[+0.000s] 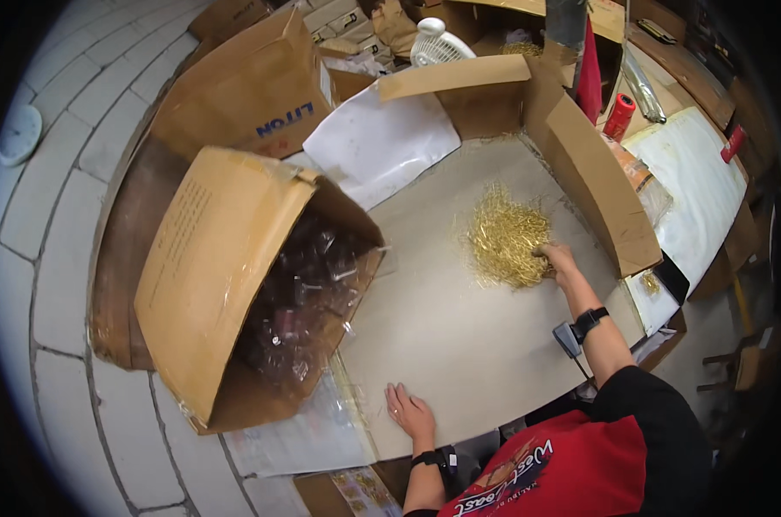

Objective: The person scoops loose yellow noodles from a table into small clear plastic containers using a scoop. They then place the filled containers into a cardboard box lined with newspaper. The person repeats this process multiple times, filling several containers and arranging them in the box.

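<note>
A loose heap of small, thin gold-coloured metal pieces point(504, 237) lies on the grey work surface point(451, 336). At the heap's right edge, my right hand point(559, 261) has its fingers bent and closed on some of the pieces. The fingertips are partly hidden among them. My left hand point(410, 410) rests flat near the front edge of the surface, fingers stretched out, holding nothing. To its upper left, a cardboard box point(222, 276) lies tipped with its mouth toward the surface. Many clear plastic pieces point(309, 284) fill the box.
Cardboard walls point(593, 172) border the surface at the back and right. A white sheet point(382, 142) lies at the back left, before another large box point(244, 86). A white plastic basket point(440, 45) stands behind. Red spools point(619, 117) sit on the right-hand table.
</note>
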A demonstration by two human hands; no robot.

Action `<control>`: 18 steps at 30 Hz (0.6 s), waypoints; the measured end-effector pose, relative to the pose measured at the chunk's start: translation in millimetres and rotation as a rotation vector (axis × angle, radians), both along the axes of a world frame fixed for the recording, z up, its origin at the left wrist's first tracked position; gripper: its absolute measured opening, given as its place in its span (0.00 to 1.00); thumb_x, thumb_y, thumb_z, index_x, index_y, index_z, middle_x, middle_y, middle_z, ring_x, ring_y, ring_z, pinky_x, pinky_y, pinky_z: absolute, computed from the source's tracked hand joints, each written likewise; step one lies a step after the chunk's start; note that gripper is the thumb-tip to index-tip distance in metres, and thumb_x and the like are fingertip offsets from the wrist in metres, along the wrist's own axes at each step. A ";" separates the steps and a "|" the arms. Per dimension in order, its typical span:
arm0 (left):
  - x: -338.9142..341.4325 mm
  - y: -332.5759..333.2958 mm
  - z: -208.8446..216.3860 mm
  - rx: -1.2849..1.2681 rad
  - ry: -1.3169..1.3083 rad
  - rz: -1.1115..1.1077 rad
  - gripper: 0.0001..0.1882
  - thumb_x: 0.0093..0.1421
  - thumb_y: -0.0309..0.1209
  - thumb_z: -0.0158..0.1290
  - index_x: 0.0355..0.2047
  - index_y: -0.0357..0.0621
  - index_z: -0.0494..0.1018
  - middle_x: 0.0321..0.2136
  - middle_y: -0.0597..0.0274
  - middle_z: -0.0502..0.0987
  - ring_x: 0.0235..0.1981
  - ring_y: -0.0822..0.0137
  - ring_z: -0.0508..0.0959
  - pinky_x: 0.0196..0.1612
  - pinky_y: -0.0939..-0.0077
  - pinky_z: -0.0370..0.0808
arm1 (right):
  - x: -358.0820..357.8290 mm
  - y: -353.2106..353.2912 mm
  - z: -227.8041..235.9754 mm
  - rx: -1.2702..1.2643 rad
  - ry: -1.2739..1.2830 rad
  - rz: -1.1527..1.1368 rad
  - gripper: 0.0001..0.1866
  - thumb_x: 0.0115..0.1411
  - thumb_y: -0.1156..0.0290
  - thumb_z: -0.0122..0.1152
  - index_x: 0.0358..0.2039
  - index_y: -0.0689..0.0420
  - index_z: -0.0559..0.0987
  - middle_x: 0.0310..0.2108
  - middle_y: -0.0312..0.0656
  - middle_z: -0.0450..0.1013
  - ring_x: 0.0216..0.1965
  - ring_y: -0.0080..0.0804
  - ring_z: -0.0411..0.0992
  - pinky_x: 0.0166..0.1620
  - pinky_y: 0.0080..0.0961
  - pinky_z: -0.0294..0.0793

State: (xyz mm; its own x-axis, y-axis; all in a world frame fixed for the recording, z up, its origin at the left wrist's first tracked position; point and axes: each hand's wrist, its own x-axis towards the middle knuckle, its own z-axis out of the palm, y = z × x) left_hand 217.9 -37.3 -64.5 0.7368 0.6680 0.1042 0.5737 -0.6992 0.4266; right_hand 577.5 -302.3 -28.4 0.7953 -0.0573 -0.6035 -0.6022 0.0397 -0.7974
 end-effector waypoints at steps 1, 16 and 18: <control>1.3 -0.1 1.5 0.001 -0.005 0.002 0.24 0.55 0.26 0.45 0.53 0.36 0.62 0.59 0.47 0.58 0.62 0.49 0.55 0.62 0.53 0.51 | -14.9 -0.8 5.1 0.012 -0.012 -0.024 0.15 0.48 0.76 0.60 0.38 0.63 0.74 0.28 0.44 0.74 0.25 0.33 0.73 0.25 0.33 0.77; -7.4 8.0 -4.3 -0.030 -0.039 -0.039 0.26 0.56 0.28 0.46 0.56 0.38 0.60 0.61 0.50 0.56 0.64 0.53 0.52 0.63 0.55 0.50 | -104.2 48.6 39.7 0.475 -0.257 0.057 0.15 0.48 0.79 0.54 0.40 0.62 0.72 0.29 0.37 0.71 0.31 0.27 0.71 0.37 0.24 0.72; -14.0 16.9 -6.6 -0.077 -0.051 -0.068 0.26 0.57 0.29 0.46 0.57 0.38 0.59 0.61 0.51 0.55 0.64 0.53 0.52 0.63 0.54 0.50 | -105.9 61.6 84.7 0.471 -0.365 0.088 0.15 0.48 0.77 0.56 0.40 0.61 0.73 0.28 0.36 0.71 0.30 0.26 0.70 0.35 0.22 0.70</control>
